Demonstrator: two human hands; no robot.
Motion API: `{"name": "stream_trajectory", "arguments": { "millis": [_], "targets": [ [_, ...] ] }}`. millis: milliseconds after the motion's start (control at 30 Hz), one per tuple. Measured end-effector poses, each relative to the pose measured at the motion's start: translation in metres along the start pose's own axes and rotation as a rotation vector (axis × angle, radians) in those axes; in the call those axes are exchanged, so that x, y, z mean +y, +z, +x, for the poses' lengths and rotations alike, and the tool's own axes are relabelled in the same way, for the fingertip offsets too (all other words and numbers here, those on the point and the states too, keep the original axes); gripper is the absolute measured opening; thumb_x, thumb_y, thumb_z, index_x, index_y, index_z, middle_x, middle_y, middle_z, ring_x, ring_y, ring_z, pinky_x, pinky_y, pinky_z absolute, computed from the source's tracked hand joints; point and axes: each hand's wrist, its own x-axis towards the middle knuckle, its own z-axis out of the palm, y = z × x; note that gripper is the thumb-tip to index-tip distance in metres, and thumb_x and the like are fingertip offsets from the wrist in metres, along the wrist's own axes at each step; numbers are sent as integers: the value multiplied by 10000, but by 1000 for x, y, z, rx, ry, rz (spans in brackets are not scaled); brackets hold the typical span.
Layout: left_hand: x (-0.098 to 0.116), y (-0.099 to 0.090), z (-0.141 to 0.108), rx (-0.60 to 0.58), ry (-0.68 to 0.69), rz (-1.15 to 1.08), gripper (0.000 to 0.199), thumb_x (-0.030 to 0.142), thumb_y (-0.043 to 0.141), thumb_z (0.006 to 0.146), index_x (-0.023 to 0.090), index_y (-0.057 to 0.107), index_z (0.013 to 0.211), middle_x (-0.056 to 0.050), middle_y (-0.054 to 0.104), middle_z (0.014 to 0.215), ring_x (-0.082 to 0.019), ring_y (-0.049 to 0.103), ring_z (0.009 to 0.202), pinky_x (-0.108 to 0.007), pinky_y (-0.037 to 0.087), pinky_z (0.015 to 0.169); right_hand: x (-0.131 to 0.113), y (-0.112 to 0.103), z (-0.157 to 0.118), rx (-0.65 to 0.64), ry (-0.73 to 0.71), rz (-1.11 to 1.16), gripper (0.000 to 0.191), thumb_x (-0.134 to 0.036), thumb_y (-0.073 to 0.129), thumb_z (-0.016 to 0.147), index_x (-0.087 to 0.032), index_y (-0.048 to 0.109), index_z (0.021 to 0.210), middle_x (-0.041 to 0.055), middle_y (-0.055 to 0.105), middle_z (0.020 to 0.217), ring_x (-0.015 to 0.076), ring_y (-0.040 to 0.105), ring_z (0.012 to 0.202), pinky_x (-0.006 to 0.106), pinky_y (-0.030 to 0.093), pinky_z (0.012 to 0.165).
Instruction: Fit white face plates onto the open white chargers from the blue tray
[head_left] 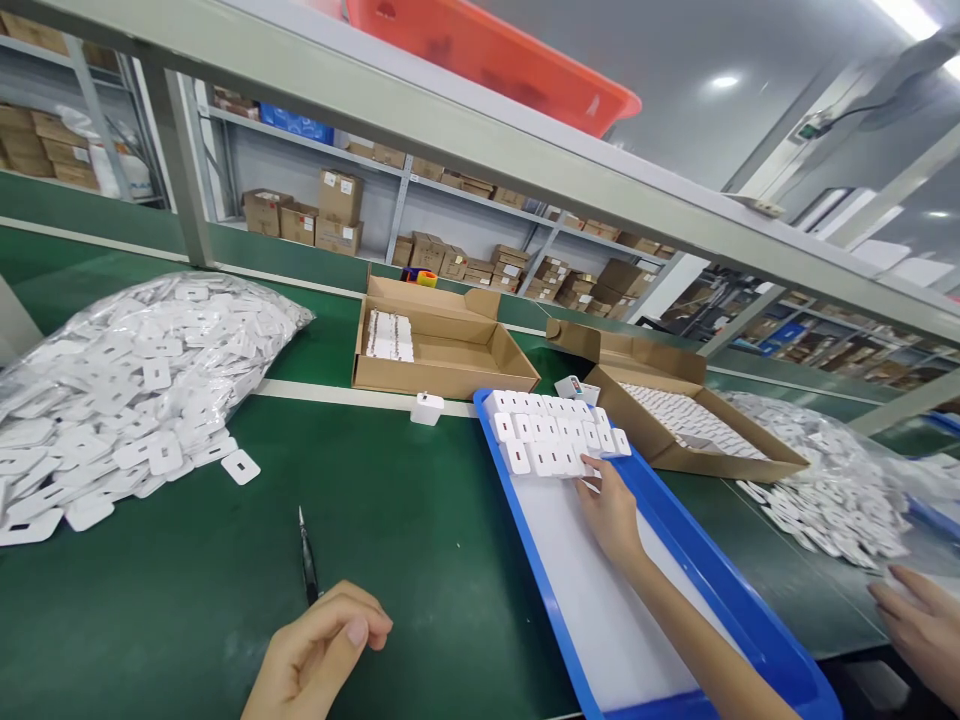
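My right hand [609, 508] reaches into a blue tray [525, 545], its fingertips closed on a white charger block at the near end of a row. Several white charger blocks [551, 430] stand in rows at the tray's far end, slots facing me. Low in the view, my left hand [322, 645] hovers over the green table with fingers curled together and nothing visible in them. Black tweezers [307, 560] lie just beyond it. One loose white block [427, 408] sits left of the tray's far corner.
A bag of white plates [172, 360] spills at left. Open cardboard boxes [442, 375] [720, 460] stand behind the tray. Another person's hand [922, 620] is at the right edge, near more white plates [832, 515]. A shelf beam [480, 150] crosses above.
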Motion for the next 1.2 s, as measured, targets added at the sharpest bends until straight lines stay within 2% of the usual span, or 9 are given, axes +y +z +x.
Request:
{"name": "stream_trajectory", "arguments": {
  "millis": [267, 433, 633, 733, 800, 900, 967, 1067, 1200],
  "targets": [
    [10, 0, 1, 2, -27, 2, 438, 589, 604, 856, 197, 760, 737, -54, 646, 757, -191, 602, 729, -266, 481, 709, 5, 1, 6, -66, -29, -100, 407, -393, 561, 945, -153, 509, 1269, 114, 623, 1207, 207, 663, 953, 406, 569, 816],
    [16, -1, 1, 16, -22, -5, 379, 537, 619, 870, 213, 761, 733, -43, 647, 751, -179, 584, 721, -248, 477, 704, -3, -8, 4, -151, -65, -228, 559, -303, 550, 816, -109, 458, 1332, 212, 593, 1297, 332, 614, 1141, 496, 525, 911],
    [16, -14, 3, 28, -8, -42, 380, 538, 617, 872, 211, 766, 746, -41, 649, 753, -177, 592, 713, -246, 475, 699, -31, -37, 20, -145, -89, -360, 413, -232, 485, 713, -135, 635, 1086, 213, 660, 1163, 393, 630, 1079, 559, 508, 906],
    [16, -19, 3, 48, -7, -54, 388, 538, 609, 876, 206, 765, 750, -42, 649, 756, -179, 595, 717, -248, 471, 699, -70, -43, 32, -102, -128, -385, 331, -204, 474, 737, -109, 672, 985, 256, 620, 1211, 450, 562, 1156, 645, 430, 965],
    [17, -21, 3, 73, 8, -68, 365, 521, 615, 879, 209, 763, 760, -38, 654, 762, -175, 603, 721, -241, 476, 707, -107, -31, 40, -109, -185, -345, 323, -198, 461, 809, -94, 667, 1034, 256, 583, 1272, 431, 502, 1235, 632, 378, 1035],
    [20, -23, 2, 112, 32, -84, 339, 515, 624, 876, 222, 765, 780, -28, 668, 769, -163, 620, 715, -228, 493, 712, -168, 14, 52, -222, -290, -207, 312, -207, 509, 903, -147, 614, 1190, 156, 567, 1335, 311, 485, 1288, 537, 361, 1103],
    [20, -28, -1, 137, 35, -72, 365, 552, 620, 863, 225, 769, 793, -28, 674, 770, -167, 630, 712, -232, 510, 699, -203, 52, 62, -319, -318, -102, 366, -256, 595, 917, -175, 561, 1272, 110, 533, 1387, 281, 480, 1302, 529, 383, 1088],
    [17, -37, -4, 193, -1, -1, 435, 621, 601, 836, 215, 758, 836, -51, 680, 814, -205, 654, 778, -271, 545, 731, -244, 94, 76, -457, -250, 38, 331, -322, 631, 924, -163, 592, 1211, 94, 590, 1293, 254, 576, 1175, 502, 471, 998],
    [9, -44, 2, 353, -76, 171, 484, 559, 579, 846, 212, 623, 1181, -126, 658, 1128, -308, 601, 1120, -429, 509, 950, -291, 103, 57, -751, -170, 276, 325, -437, 536, 973, -138, 639, 1050, 50, 689, 976, 155, 676, 827, 355, 574, 764]
  ]
}}
